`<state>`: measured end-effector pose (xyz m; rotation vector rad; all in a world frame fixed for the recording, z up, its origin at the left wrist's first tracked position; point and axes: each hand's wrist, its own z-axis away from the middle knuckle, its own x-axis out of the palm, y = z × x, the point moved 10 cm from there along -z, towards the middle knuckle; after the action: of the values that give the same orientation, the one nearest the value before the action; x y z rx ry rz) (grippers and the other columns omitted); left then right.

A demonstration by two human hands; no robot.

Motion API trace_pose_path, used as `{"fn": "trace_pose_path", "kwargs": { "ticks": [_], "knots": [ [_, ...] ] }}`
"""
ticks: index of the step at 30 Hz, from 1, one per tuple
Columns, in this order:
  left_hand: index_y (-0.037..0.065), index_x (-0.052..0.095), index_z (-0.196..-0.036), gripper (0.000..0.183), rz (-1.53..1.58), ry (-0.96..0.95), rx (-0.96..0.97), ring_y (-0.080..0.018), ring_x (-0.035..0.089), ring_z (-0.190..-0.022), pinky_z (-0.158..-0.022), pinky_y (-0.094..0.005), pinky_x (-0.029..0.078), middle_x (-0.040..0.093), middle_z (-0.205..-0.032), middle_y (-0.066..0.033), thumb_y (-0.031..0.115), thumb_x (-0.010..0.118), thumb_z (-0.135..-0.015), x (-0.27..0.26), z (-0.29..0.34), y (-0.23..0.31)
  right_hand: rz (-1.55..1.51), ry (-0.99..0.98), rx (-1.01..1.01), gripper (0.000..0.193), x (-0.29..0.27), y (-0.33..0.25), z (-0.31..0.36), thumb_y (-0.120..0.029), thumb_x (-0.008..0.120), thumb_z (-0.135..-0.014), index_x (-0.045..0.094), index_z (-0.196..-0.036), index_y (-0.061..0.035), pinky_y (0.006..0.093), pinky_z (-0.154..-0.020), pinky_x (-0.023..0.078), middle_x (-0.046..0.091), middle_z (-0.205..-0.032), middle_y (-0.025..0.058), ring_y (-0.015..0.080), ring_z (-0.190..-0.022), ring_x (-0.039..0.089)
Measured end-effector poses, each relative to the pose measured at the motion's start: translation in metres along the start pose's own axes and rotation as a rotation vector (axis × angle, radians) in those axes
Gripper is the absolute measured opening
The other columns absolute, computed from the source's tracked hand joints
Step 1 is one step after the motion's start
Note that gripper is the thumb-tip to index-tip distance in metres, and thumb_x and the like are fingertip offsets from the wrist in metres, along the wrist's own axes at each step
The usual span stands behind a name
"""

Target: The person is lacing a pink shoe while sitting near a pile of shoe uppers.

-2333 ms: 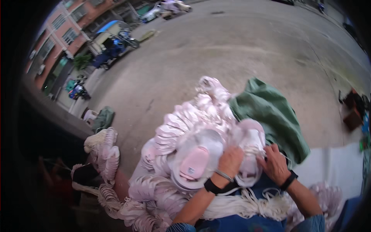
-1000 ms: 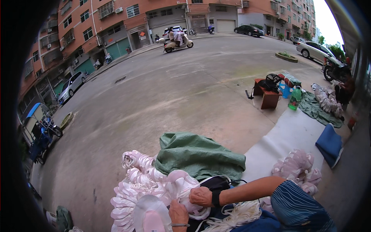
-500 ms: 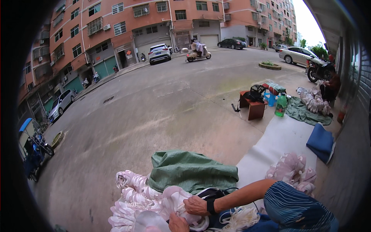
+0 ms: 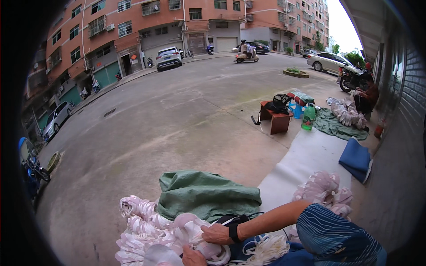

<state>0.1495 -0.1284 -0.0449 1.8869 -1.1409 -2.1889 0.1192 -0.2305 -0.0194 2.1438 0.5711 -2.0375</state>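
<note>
Pink upper [image 4: 190, 223] beside green cloth [image 4: 206, 194] is touched by right hand [image 4: 217, 233] and left hand [image 4: 194, 256]. Grip closure on it cannot be told.

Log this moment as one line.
Left hand: at pink-white shoe upper | Right hand: on same shoe upper | Beside: white laces, stacked uppers | Beyond: green cloth

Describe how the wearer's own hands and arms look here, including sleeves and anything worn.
The right hand is ungloved, with a black band around its wrist. The right sleeve is short, dark blue with pale wavy lines. The left hand is also ungloved; its wrist and sleeve are out of frame.
</note>
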Motion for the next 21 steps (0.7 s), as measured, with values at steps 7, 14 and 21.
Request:
{"fn": "trace_pose_path", "kwargs": {
  "ticks": [7,14,21],
  "knots": [
    [-0.003,0.052,-0.114,0.034,0.021,0.168,0.178,-0.045,0.059,-0.086,-0.075,-0.049,0.047,0.061,-0.1,-0.0287,0.013,0.05,-0.084,-0.006,0.005,0.014,0.072,0.109,-0.208,0.017,-0.006,-0.025,0.0,-0.009,0.055,-0.078,0.052,-0.073,0.0065,0.0375,-0.053,0.045,0.048,-0.078,0.0153,0.0283,-0.064,0.058],
    [-0.002,0.053,-0.104,0.025,0.216,0.077,-0.04,-0.0439,0.057,-0.087,-0.076,-0.0485,0.045,0.06,-0.095,-0.0265,0.014,0.052,-0.085,-0.012,0.003,-0.006,-0.774,0.109,-0.129,0.017,-0.004,-0.053,0.007,-0.011,0.062,-0.073,0.053,-0.078,0.0027,0.0404,-0.062,0.046,0.052,-0.076,0.0162,0.0328,-0.068,0.055],
    [-0.002,0.052,-0.096,0.016,0.281,0.191,0.153,-0.0413,0.052,-0.081,-0.073,-0.0468,0.043,0.053,-0.086,-0.0218,0.006,0.051,-0.081,-0.024,-0.007,0.008,-0.746,0.059,0.067,0.015,-0.017,-0.018,0.027,-0.018,0.055,-0.087,0.058,-0.091,-0.0039,0.0433,-0.071,0.048,0.057,-0.092,0.0175,0.0381,-0.085,0.058]
  ]
}}
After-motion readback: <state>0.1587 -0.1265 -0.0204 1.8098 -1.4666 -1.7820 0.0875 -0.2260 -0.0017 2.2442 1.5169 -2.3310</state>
